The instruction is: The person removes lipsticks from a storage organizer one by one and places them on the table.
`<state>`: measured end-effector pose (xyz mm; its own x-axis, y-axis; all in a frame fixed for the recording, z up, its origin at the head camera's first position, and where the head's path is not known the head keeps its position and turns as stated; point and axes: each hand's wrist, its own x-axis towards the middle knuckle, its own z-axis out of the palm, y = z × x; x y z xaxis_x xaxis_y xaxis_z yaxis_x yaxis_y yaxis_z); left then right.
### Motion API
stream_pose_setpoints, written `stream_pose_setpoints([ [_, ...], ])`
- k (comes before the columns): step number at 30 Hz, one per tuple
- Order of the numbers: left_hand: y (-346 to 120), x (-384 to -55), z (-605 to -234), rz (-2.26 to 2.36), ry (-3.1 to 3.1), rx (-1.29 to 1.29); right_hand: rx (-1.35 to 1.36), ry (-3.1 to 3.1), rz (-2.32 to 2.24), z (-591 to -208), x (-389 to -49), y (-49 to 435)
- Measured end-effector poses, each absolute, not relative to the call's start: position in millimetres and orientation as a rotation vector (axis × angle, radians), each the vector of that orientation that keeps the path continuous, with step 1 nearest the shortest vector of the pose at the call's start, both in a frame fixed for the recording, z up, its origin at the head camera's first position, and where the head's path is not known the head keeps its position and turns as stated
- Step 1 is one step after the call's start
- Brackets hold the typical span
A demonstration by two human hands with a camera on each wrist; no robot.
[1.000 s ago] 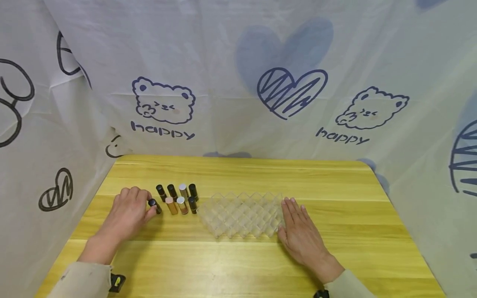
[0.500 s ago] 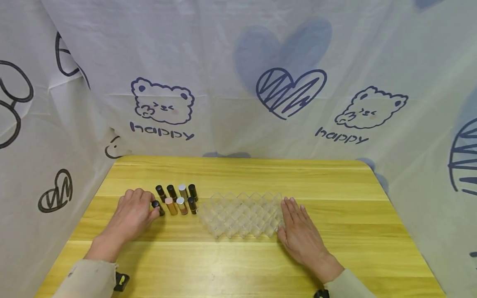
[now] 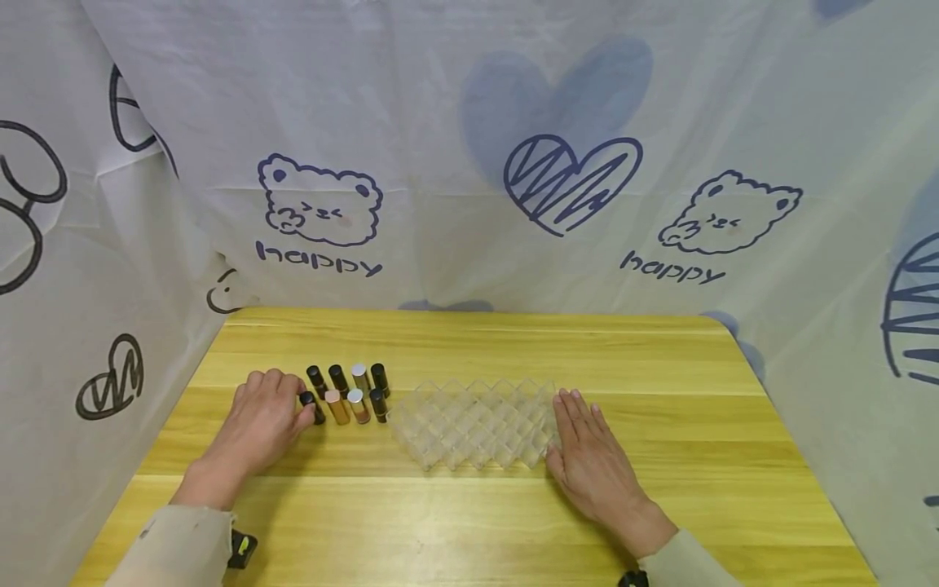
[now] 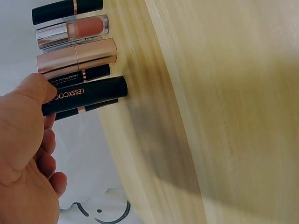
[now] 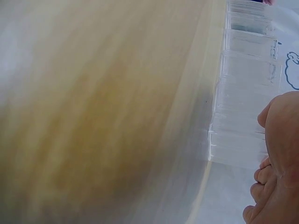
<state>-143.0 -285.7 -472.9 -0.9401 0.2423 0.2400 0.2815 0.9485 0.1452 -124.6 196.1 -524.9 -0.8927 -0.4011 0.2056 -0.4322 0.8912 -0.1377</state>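
My left hand (image 3: 253, 428) pinches a black lipstick (image 4: 100, 92) near its top between thumb and fingers. It stands nearly upright at the left end of the front row, beside a rose-gold lipstick (image 3: 337, 408). Further along that row come a silver-capped tube with a pink body (image 4: 88, 28) and another black lipstick (image 3: 378, 404). Behind them runs a back row of black tubes and a silver-capped tube (image 3: 360, 377). My right hand (image 3: 597, 469), fingers straight, rests against the right end of a clear lipstick organizer (image 3: 477, 424) with diamond-shaped compartments.
The organizer stands just right of the lipstick rows on a yellow wood-grain table (image 3: 455, 522). A white cloth (image 3: 440, 114) printed with bears and hearts hangs behind the table and along both sides.
My left hand has shifted slightly right with the black lipstick, bringing it closer to the rose-gold one. The right hand and the organizer have stayed put.
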Motion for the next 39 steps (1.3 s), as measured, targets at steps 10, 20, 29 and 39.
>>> stream_pose_setpoints([
  [10,-287.8,-144.4,-474.9,-0.278,-2.891,-0.359,0.642,-2.878,0.264,-525.3,-125.2,195.1],
  [20,-287.1,-144.2,-476.1,-0.292,-2.905,-0.308,0.646,-2.879,0.264,-526.5,-125.4,194.4],
  [29,-288.1,-143.0,-476.9,-0.302,-2.919,-0.298,0.641,-2.887,0.266,-526.8,-126.6,193.6],
  [39,-287.7,-141.5,-476.8,-0.326,-2.911,-0.274,0.636,-2.897,0.272,-527.7,-126.9,193.4],
])
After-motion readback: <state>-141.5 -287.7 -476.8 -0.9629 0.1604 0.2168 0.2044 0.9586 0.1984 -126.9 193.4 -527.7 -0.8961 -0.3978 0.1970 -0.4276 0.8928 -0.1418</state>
